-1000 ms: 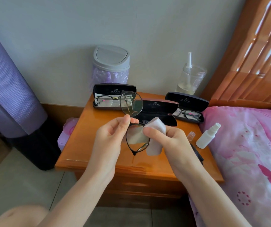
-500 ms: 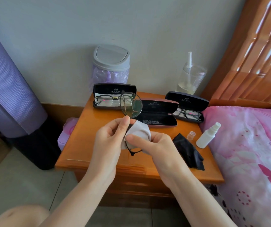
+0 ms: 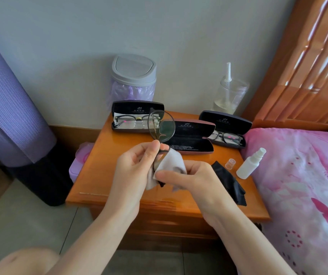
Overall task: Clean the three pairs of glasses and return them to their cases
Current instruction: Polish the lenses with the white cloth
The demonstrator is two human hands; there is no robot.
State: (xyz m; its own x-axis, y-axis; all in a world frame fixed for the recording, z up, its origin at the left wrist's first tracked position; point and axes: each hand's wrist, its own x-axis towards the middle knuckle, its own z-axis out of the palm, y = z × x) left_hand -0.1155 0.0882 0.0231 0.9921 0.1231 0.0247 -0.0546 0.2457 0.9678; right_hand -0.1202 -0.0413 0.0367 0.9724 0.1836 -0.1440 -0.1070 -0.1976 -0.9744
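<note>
On the glossy orange wooden bench (image 3: 103,175), three dark hard glasses cases stand open in the upper middle of the frame. The left case (image 3: 137,108) holds black-framed glasses (image 3: 127,121). The right case (image 3: 225,121) holds another black-framed pair (image 3: 226,137). The middle case (image 3: 190,141) shows its dark lining. Behind them, a clear plastic jar (image 3: 229,96) has a little liquid at the bottom, and a grey-lidded bin (image 3: 133,72) carries a purple bag.

The thin round black-rimmed glasses (image 3: 161,126) are held above the bench at frame centre. The upper lens is bare and the lower one is wrapped in a grey wiping cloth (image 3: 172,164). The left hand (image 3: 133,171) pinches the frame near the bridge with its fingers (image 3: 155,147). The right hand (image 3: 190,175) pinches the cloth around the lower lens.

A second ago the cloth was bunched at that lens's right edge and most of the glass was uncovered. Now the cloth covers it, and the black cloth (image 3: 230,183) on the bench shows beside the right wrist.
</note>
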